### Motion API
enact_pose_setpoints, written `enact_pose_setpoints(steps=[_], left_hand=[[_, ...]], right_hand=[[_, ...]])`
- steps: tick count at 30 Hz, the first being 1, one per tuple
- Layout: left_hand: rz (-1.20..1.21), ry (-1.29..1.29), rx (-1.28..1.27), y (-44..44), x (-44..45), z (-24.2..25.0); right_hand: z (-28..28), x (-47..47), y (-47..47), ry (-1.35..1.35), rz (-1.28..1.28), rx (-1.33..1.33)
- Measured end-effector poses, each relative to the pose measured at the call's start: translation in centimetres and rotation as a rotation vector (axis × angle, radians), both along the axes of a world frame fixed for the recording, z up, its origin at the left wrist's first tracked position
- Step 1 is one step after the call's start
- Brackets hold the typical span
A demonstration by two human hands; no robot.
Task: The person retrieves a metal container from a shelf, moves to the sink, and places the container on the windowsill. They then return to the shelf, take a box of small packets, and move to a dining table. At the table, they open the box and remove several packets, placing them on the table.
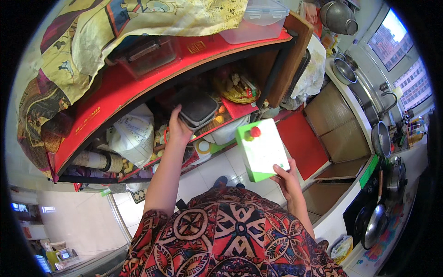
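My left hand (179, 128) grips the near left edge of a dark-lidded plastic container (199, 106), which is at the opening of a shelf under a red-covered top. In my right hand (288, 178) is a green and white carton box (264, 150) with a red thing pictured on its face, held by its lower right corner above the floor. Right behind the container stands a yellow woven basket (240, 95) with ginger-like roots and packets. A white plastic bag (133, 135) with writing lies on the shelf to the left of my left hand.
A patterned cloth (155, 20) and a clear plastic box (256, 26) lie on the red top. At the right, a counter holds a metal basin (344, 70), a pot (396, 180) and a pan (375, 221). A red mat (301, 143) lies on the tiled floor.
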State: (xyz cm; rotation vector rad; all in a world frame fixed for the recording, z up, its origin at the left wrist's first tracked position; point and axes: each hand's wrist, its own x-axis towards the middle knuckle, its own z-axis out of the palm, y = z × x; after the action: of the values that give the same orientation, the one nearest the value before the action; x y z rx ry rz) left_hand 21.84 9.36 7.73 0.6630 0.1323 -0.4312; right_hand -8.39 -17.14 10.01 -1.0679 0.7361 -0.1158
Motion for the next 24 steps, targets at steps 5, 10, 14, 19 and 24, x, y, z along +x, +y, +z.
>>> enact_pose_setpoints(steps=[5, 10, 14, 19, 24], left_hand=[[0.019, 0.069, 0.313, -3.0, 4.0, -1.7], [0.148, -0.046, 0.48, -4.8, 4.7, -2.3], [0.425, -0.19, 0.873, -6.2, 6.2, -3.6], [0.366, -0.374, 0.986, -5.2, 7.8, -6.8], [0.392, -0.469, 1.15, -3.0, 8.0, -5.5]], right_hand=[[1.4, -4.5, -0.4, 0.028, -0.166, -0.035], [2.0, -6.6, 0.0, -0.027, -0.228, -0.013], [2.4, -6.5, -0.2, -0.015, -0.194, -0.065], [3.4, -5.5, -0.6, -0.154, -0.047, -0.048], [3.5, -3.5, -0.6, -0.12, 0.047, 0.003]])
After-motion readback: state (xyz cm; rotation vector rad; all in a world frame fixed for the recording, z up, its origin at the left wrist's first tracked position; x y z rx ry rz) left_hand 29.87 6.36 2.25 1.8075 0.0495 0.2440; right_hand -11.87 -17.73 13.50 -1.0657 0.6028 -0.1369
